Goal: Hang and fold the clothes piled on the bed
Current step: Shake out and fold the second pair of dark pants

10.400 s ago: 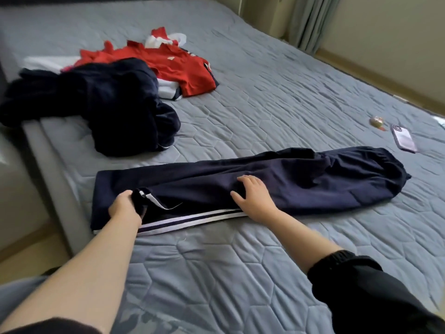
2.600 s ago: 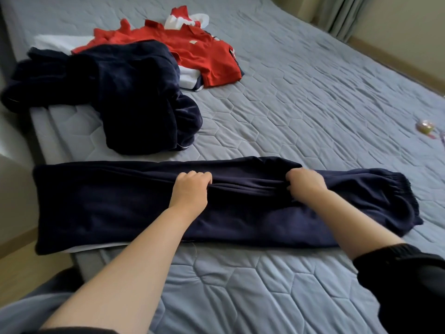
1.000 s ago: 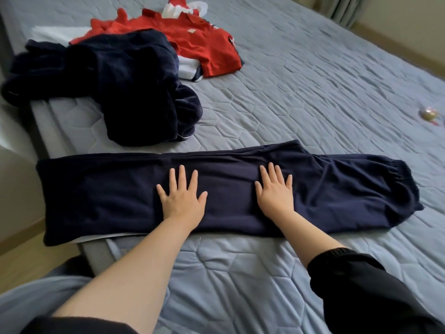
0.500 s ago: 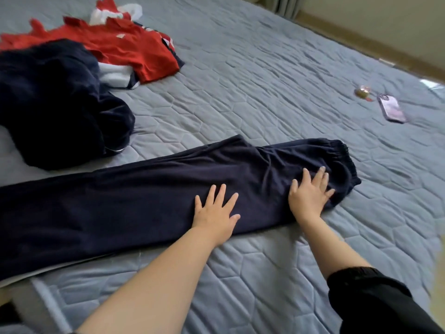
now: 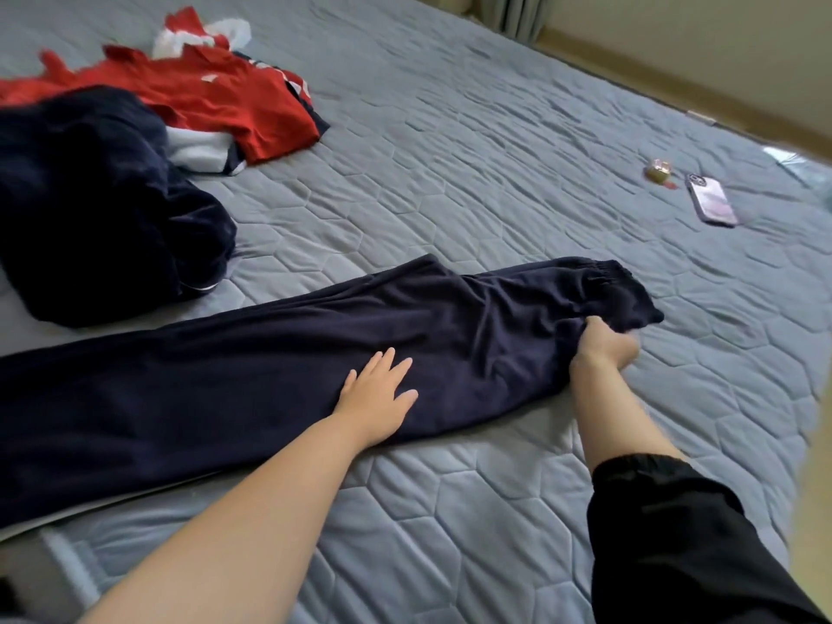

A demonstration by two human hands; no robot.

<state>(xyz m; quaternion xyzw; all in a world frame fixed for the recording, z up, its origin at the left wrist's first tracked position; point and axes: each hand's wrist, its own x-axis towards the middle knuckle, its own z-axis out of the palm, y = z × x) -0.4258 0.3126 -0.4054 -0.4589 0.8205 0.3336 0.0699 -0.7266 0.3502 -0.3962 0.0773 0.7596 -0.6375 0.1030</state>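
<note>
Dark navy trousers, folded lengthwise, lie flat across the grey quilted bed, elastic waistband to the right. My left hand rests flat on the middle of the trousers, fingers spread. My right hand grips the waistband end at its near corner, fingers curled into the cloth, which bunches there. A heap of dark navy clothing sits at the left, with a red shirt and white cloth behind it.
A phone in a purple case and a small golden object lie on the bed at the far right. The bed's left edge drops off under the trouser legs. A wall and curtain stand beyond the bed.
My right hand went from lying flat near the waistband to gripping its near corner. My left hand stays flat on the trousers. The view has drifted slightly.
</note>
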